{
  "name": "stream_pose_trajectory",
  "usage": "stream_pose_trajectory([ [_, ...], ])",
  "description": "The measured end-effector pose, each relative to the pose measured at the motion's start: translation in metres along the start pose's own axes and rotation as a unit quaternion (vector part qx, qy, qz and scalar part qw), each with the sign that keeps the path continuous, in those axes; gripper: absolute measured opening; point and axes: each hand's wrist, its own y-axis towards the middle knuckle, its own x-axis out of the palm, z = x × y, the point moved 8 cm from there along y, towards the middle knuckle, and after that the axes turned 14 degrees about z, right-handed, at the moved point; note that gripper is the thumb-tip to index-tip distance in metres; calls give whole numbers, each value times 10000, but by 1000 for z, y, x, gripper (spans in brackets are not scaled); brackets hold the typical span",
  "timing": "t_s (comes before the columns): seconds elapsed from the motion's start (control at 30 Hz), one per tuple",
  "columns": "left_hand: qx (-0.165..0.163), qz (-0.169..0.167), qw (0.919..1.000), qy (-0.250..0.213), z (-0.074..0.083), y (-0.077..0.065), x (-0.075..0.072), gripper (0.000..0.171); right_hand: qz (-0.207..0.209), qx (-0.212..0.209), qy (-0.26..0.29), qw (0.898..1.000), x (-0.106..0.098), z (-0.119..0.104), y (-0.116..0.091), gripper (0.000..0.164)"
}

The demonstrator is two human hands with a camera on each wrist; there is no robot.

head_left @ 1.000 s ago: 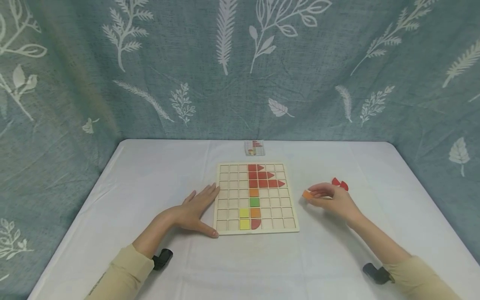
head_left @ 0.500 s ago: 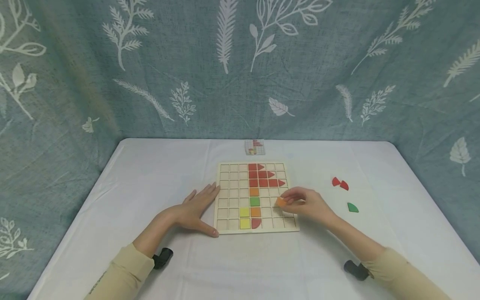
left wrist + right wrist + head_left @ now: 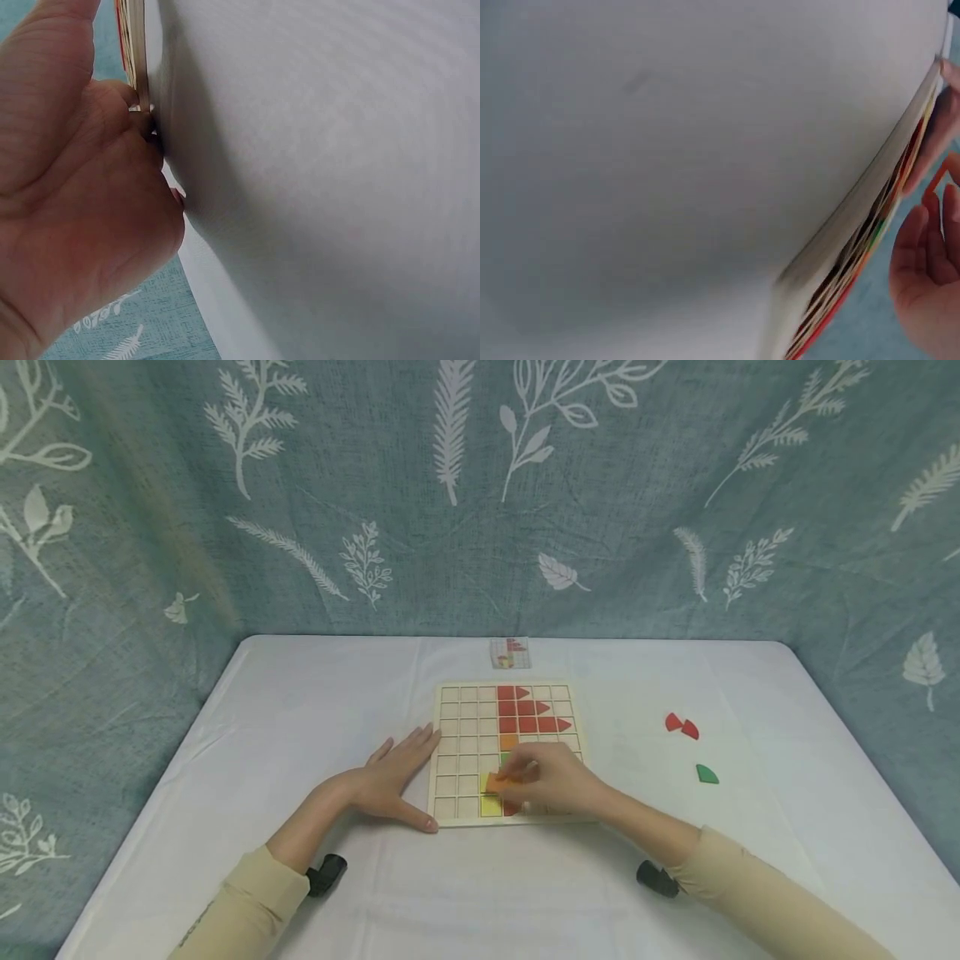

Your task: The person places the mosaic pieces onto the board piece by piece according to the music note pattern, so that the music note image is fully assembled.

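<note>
A pale wooden grid board (image 3: 456, 743) lies on the white table, with red, orange, green and yellow tiles set in its cells. My right hand (image 3: 558, 777) pinches an orange tile (image 3: 492, 783) over the board's lower middle, overlapping a yellow tile there in the head view. In the right wrist view the orange tile (image 3: 939, 178) shows between thumb and fingers, above the board's edge. My left hand (image 3: 390, 781) rests with fingers spread along the board's left edge, its thumb at the lower left corner. Part of the tile column is hidden behind the right hand.
Two red wedge-shaped pieces (image 3: 690, 729) and a green quarter-round piece (image 3: 707, 774) lie on the table right of the board. A small pattern card (image 3: 510, 653) lies behind the board, near the table's back edge. A patterned blue-green curtain (image 3: 480, 552) hangs behind.
My right hand has carried the orange tile leftward from the table at the right to over the board's lower middle, uncovering the green piece. My left hand has stayed in place.
</note>
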Motion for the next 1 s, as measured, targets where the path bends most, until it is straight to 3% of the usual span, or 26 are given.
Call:
stream_pose_trajectory([
  [0.23, -12, -70, 9999, -98, 0, -2, -2, 125, -401, -955, -590, 9929, 27, -29, 15, 5],
  [0.4, -23, -74, 9999, -143, -1, -2, -2, 125, -360, -1223, -993, 9869, 33, -36, 21, 4],
  [0.8, 43, -80, 9998, -169, 1, -2, -4, 125, -313, -1133, -828, 9896, 25, -33, 18, 4],
  [1.0, 8, -63, 9999, -93, 0, -2, -5, 127, -27, -442, -341, 9984, -5, -11, 4, 5],
])
